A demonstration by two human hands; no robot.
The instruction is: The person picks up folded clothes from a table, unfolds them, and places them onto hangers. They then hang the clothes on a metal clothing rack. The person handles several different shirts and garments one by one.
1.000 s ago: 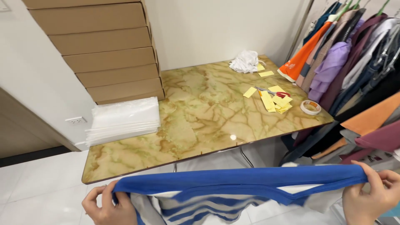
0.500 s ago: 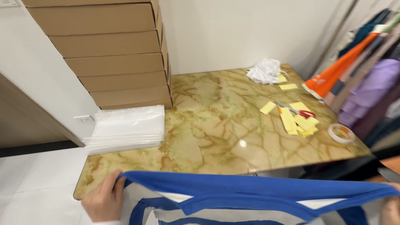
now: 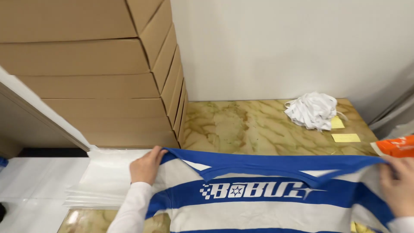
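A blue and white striped shirt [image 3: 258,207] with a blue collar lies spread across the near part of the marble-patterned table [image 3: 241,125]. My left hand [image 3: 146,165] grips its left shoulder, over the edge of a stack of clear plastic bags [image 3: 105,181]. At the far right, my right hand [image 3: 397,185] pinches the shirt's right shoulder. The shirt's lower part runs out of the frame.
Stacked flat cardboard boxes [image 3: 95,73] rise at the back left. A crumpled white bundle [image 3: 312,110] and yellow paper slips [image 3: 346,137] lie at the table's far right. An orange garment [image 3: 399,146] shows at the right edge. A white wall stands behind.
The shirt has gone from hanging in front of the table to lying on it. Both hands moved forward and down with it; the view shifted closer and to the left.
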